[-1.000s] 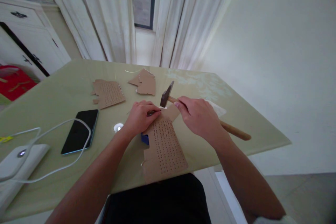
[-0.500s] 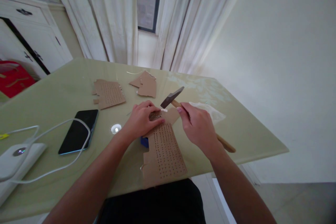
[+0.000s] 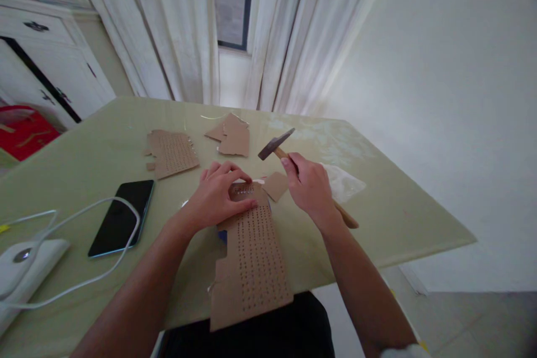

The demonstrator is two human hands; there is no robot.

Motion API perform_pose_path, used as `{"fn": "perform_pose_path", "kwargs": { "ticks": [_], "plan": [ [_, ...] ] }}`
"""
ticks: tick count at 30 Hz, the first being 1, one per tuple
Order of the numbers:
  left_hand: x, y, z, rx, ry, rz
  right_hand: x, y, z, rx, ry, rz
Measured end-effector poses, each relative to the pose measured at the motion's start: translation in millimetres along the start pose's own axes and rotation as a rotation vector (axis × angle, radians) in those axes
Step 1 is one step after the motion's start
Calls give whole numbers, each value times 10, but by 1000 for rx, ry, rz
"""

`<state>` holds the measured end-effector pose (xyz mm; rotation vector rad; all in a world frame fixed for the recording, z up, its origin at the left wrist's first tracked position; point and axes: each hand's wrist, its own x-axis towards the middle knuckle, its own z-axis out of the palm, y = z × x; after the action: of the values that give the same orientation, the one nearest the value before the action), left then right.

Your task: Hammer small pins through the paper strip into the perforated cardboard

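Note:
My right hand (image 3: 310,184) is closed round the wooden handle of a hammer (image 3: 277,144), its dark metal head held up above the table. A long piece of perforated cardboard (image 3: 258,257), with rows of small holes, reaches from beneath my left hand (image 3: 220,196) over the table's near edge. That hand lies across the cardboard's far end, thumb and index finger on either side of a dotted strip, holding it down. Something blue (image 3: 222,235) shows partly under the cardboard. A small plain cardboard scrap (image 3: 276,185) lies just beyond, between the two hands.
Another perforated cardboard piece (image 3: 174,151) and torn scraps (image 3: 235,137) lie farther back. A phone (image 3: 121,218), a white cable (image 3: 132,210) and a white power bank (image 3: 36,260) are at left. A clear plastic bag (image 3: 344,182) lies beyond my right hand.
The perforated cardboard has slid towards me, and its near end now reaches past the table edge. My left hand has moved slightly left with it. The hammer head is a little higher.

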<state>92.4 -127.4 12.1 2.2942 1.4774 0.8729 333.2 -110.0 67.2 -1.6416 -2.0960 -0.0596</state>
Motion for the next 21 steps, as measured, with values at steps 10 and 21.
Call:
{"fn": "perform_pose_path", "kwargs": {
  "ticks": [10, 21],
  "plan": [
    [-41, -632, -171, 423, -11, -605, -54, 264, 595, 46, 7, 60],
    [-73, -768, 83, 544, -226, -500, -153, 262, 548, 88, -33, 32]
  ]
}}
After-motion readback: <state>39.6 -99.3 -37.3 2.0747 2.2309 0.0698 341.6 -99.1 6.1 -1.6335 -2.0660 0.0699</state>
